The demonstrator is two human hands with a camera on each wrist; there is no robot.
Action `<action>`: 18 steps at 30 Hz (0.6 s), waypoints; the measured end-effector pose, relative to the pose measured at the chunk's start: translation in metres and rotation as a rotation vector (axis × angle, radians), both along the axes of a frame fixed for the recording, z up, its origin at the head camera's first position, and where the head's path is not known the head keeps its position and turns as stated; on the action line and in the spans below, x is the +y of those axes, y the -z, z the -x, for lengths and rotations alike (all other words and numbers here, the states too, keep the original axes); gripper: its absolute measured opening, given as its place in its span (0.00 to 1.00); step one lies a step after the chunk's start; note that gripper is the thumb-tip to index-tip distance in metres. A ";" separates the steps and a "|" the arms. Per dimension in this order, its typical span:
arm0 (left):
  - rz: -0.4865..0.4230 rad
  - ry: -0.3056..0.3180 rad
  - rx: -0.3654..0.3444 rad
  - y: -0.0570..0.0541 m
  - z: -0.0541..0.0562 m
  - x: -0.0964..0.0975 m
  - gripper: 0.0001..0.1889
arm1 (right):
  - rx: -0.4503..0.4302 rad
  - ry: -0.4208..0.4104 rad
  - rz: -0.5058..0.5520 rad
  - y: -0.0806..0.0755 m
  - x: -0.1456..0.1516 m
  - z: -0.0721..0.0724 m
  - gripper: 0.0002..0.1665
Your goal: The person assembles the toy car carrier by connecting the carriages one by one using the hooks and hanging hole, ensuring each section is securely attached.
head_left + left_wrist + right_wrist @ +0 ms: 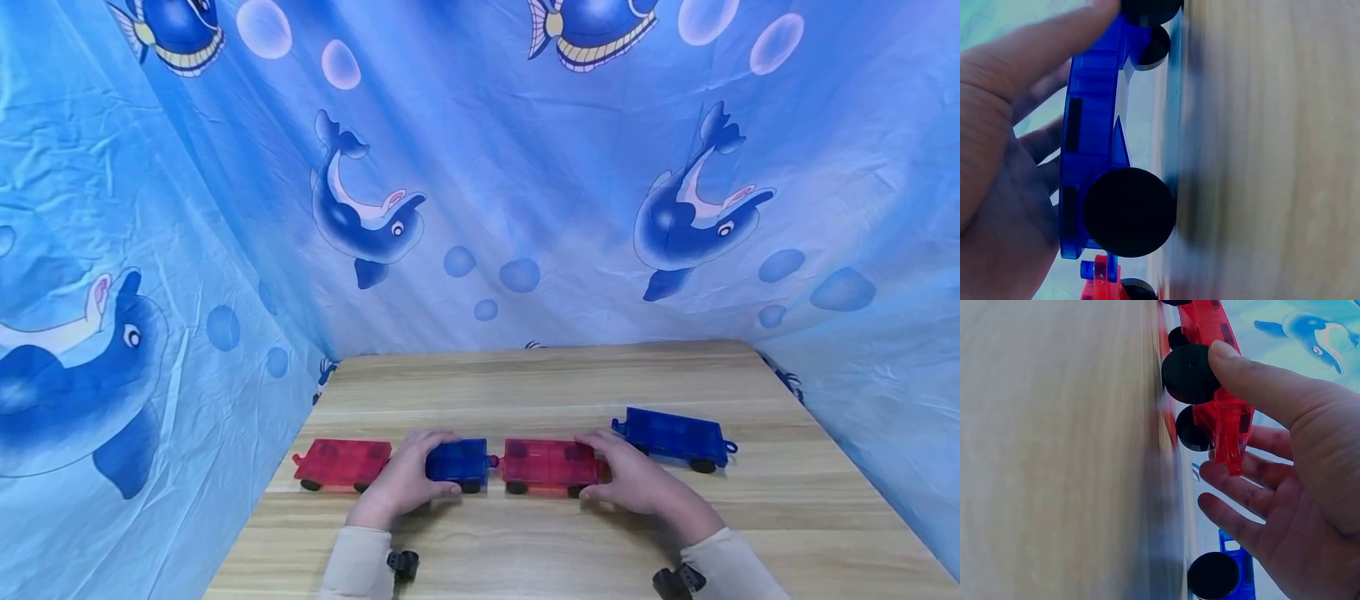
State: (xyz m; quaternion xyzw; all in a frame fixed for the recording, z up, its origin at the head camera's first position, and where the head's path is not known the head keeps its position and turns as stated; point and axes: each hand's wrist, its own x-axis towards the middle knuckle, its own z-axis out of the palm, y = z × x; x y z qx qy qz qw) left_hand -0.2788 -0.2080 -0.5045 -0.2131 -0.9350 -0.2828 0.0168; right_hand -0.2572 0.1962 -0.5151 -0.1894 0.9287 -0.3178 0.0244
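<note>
My left hand [405, 477] grips a blue toy train car [459, 462], thumb on the near side and fingers over the far side. In the left wrist view the body of this blue car [1088, 144] shows its black wheels, and a red coupling [1102, 275] meets its rear end. My right hand [633, 479] holds the right end of a red toy train car [547, 464], the thumb at a wheel [1190, 374] in the right wrist view. Between the two held cars the coupling [492, 461] joins end to end. Another red car [345, 462] stands left of my left hand.
A second blue car [673, 435] stands angled behind my right hand, its hook and loop ends free. All the cars are on a wooden table [525, 550]. A blue curtain [480, 167] with dolphins hangs along the table's back and sides.
</note>
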 end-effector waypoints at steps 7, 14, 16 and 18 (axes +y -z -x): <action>0.004 0.030 0.008 -0.008 -0.005 0.019 0.39 | 0.043 0.012 -0.014 -0.011 0.010 -0.006 0.53; 0.090 0.071 0.080 -0.013 -0.005 0.052 0.42 | 0.121 0.084 0.038 -0.020 0.035 -0.009 0.47; 0.105 0.096 0.087 -0.015 -0.006 0.062 0.43 | 0.149 0.099 0.052 -0.022 0.043 -0.009 0.45; 0.115 0.124 0.093 -0.016 -0.005 0.072 0.43 | 0.175 0.115 0.068 -0.022 0.051 -0.009 0.44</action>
